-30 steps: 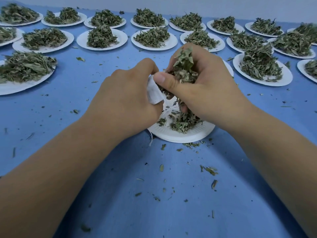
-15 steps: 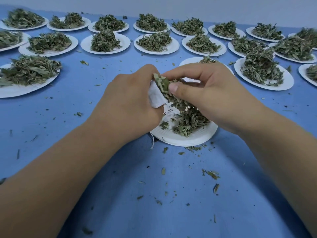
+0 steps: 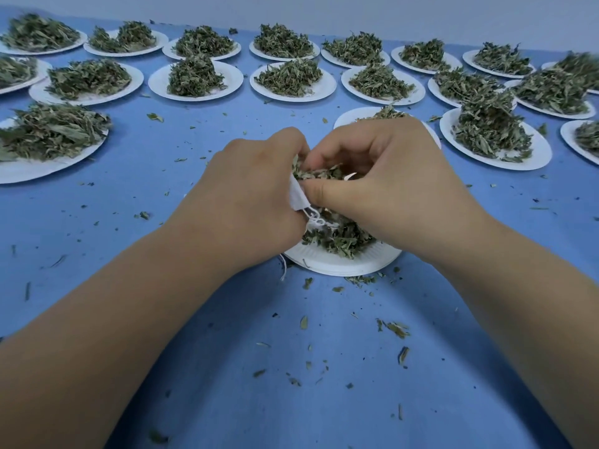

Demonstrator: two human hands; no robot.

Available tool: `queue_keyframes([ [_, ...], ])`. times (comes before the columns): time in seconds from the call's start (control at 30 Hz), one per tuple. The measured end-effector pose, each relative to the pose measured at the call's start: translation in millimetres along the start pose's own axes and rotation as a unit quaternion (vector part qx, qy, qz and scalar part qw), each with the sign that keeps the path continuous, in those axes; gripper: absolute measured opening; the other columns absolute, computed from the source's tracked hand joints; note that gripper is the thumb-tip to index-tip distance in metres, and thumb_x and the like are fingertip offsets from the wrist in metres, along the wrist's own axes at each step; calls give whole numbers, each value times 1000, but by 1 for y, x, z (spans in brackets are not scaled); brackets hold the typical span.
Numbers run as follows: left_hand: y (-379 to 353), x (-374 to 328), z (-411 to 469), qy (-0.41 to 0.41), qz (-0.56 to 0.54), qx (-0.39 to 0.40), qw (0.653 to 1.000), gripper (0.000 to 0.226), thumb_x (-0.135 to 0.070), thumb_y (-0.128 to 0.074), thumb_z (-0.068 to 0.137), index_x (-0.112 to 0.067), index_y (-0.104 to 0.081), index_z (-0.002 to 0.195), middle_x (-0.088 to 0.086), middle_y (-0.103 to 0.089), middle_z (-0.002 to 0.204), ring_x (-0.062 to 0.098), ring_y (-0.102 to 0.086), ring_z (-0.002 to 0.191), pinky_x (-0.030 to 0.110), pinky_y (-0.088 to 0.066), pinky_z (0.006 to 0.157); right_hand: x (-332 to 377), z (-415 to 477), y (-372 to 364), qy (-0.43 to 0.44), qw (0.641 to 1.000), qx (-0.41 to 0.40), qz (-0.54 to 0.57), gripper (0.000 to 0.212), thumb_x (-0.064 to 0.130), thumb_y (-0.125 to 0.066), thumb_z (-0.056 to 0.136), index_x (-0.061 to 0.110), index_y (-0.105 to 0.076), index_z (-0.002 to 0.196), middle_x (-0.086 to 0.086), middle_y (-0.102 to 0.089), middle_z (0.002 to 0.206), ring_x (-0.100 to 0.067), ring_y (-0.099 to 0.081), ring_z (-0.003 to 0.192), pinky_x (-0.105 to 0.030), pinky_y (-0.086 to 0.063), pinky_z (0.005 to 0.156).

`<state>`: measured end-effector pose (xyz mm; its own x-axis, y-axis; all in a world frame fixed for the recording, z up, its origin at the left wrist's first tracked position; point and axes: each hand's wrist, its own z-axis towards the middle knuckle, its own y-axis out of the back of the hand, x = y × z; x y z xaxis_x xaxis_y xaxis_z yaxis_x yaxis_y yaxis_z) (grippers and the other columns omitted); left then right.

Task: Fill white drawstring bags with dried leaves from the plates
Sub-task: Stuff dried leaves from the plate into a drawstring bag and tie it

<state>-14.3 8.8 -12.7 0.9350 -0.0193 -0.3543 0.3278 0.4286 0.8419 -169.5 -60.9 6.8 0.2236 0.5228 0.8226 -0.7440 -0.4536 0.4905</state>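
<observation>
My left hand (image 3: 249, 196) grips a small white drawstring bag (image 3: 297, 197) above a white paper plate (image 3: 343, 262). Only a strip of the bag's cloth and its knotted cord show between my hands. My right hand (image 3: 382, 176) meets the left one, its curled fingers and thumb pressing dried leaves (image 3: 316, 173) into the bag's mouth. A low heap of dried leaves (image 3: 340, 238) still lies on the plate under both hands. The bag's body is hidden behind my left hand.
Several white plates heaped with dried leaves stand in rows across the far half of the blue table (image 3: 162, 189); one plate (image 3: 356, 115) sits just behind my right hand. Leaf crumbs (image 3: 393, 328) are scattered over the cloth near me.
My right hand came down from a raised position with a clump of leaves and closed against the bag's mouth. The left hand kept its hold on the bag.
</observation>
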Motion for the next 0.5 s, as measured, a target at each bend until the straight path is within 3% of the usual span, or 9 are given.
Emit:
queue_keyframes([
  [0.13,5,-2,1,0,-12,7,1000,35,-27,-51,58,-26,-50,93,-13,-41,59,3,-39,57,27,-27,50,2,-2,8,4,999,51,9,14,14,-84,82,21,-83,93,10,-77,84,4,-66,70,-15,-50,66],
  [0.23,6,0,1,10,-15,1,1000,41,-29,-54,58,-27,-54,98,-12,-43,60,8,-42,58,28,-31,51,2,-2,15,-1,994,104,21,26,2,-75,88,23,-79,103,10,-72,103,0,-68,93,-16,-49,82],
  [0.37,6,-8,0,-5,-20,5,1000,41,-22,-54,59,-21,-57,99,-13,-38,56,9,-42,56,25,-24,49,1,-2,14,12,998,51,-18,36,-7,-69,84,26,-81,93,12,-76,91,-3,-71,83,-16,-52,74],
  [0.43,8,-13,-1,-26,-3,13,1000,31,-20,-47,58,-21,-48,89,-12,-38,56,16,-42,55,26,-22,48,2,-3,12,25,999,24,-24,33,-4,-70,80,27,-80,85,11,-77,82,-2,-71,75,-16,-53,69],
  [0.5,9,-16,-1,-42,6,17,999,27,-17,-47,59,-21,-41,86,-11,-35,55,15,-39,53,27,-19,47,2,-4,10,42,998,12,-44,23,2,-76,77,24,-75,80,11,-72,75,2,-64,64,-9,-44,63],
])
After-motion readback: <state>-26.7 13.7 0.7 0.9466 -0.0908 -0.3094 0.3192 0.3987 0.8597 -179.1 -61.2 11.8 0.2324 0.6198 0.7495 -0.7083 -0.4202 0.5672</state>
